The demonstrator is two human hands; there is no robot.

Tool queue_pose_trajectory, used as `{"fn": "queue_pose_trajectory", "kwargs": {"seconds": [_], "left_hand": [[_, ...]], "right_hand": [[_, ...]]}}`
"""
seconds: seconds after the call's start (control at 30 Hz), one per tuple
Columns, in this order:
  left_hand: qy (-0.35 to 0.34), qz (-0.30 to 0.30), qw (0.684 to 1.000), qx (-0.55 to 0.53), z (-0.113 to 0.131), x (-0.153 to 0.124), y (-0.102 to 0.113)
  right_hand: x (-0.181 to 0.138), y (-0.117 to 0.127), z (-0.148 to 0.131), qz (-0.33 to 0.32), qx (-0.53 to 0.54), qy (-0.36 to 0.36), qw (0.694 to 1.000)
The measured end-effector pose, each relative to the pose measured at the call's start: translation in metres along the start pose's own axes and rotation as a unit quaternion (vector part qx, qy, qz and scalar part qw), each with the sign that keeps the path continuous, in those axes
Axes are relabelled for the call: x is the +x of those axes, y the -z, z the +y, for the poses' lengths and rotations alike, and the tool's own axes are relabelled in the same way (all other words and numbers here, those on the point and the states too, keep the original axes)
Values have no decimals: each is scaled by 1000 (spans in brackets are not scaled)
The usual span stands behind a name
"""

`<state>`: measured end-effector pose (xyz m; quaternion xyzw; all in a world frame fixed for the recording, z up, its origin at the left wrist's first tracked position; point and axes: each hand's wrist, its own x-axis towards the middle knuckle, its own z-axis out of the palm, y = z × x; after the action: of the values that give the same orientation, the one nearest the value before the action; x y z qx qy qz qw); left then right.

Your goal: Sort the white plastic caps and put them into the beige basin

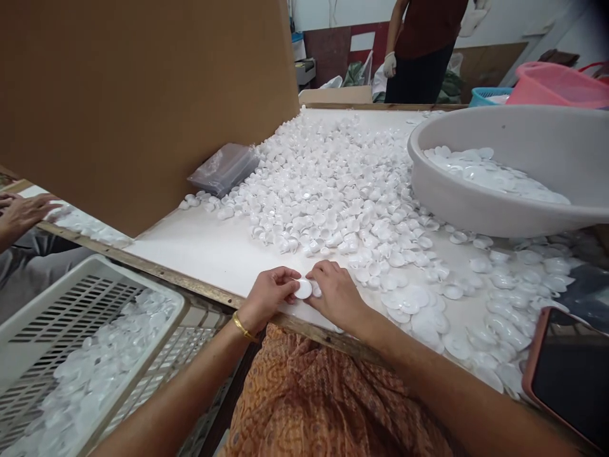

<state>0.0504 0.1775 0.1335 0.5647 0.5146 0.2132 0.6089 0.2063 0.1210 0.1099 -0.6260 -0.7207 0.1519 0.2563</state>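
My left hand (269, 296) and my right hand (335, 293) meet at the near edge of the white table (209, 247). Both pinch one small white round plastic cap (303, 289) between their fingertips. A gold bangle sits on my left wrist. A big heap of small white caps (328, 190) covers the table beyond my hands. Flatter white discs (419, 304) lie scattered just right of my right hand.
A large grey basin (504, 209) holding white discs stands at the right. A white slotted crate (71, 304) with clear pieces sits lower left. A brown board (143, 95) walls the left side. A phone (571, 374) lies at the lower right. Another person's hand (21, 212) rests far left; someone stands at the far end.
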Motion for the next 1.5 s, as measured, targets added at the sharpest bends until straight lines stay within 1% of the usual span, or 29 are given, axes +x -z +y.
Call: {"fn": "queue_pose_trajectory", "kwargs": {"seconds": [0.1,0.3,0.4,0.53,0.6,0.7,0.83,0.93,1.0,1.07,1.13,1.17,1.27,1.33,1.4,1.5], "left_hand": [[-11,16,998,56,-2,6,-4],[-45,18,996,80,-3,11,-4],[-39,32,995,89,-5,15,-1],[-26,38,994,104,-5,20,4],[-10,33,992,122,-4,19,4],[-1,36,989,146,-5,18,0],[-33,55,984,166,-6,18,-7],[-41,40,985,163,-6,16,-10],[-33,21,986,165,-4,14,-10],[-24,4,983,180,-1,13,-10],[-23,-3,979,203,2,12,-10],[-27,-3,976,214,3,12,-9],[-21,-19,971,239,4,13,-5],[2,-44,966,253,3,14,-2],[-2,-51,956,288,3,17,1],[-57,-34,927,369,5,21,3]], "right_hand": [[2,-6,2,4,-37,-6,999],[9,-7,-3,8,-38,-1,999],[10,-9,-6,13,-15,1,1000],[12,-16,-5,69,38,-10,997],[12,-18,-4,78,55,-11,995],[12,-17,-4,70,48,-5,996],[11,-10,-6,42,-1,5,999],[9,-6,-6,24,-27,2,999],[8,-6,-4,12,-26,-3,1000],[5,-6,-3,21,-5,0,1000],[1,-4,-3,46,15,21,999],[0,-2,-4,57,16,43,997],[-5,3,-7,75,-20,130,988],[-6,4,-7,84,-40,164,982],[-6,4,-6,88,-38,165,982],[-5,2,-1,77,-19,129,988]]}}
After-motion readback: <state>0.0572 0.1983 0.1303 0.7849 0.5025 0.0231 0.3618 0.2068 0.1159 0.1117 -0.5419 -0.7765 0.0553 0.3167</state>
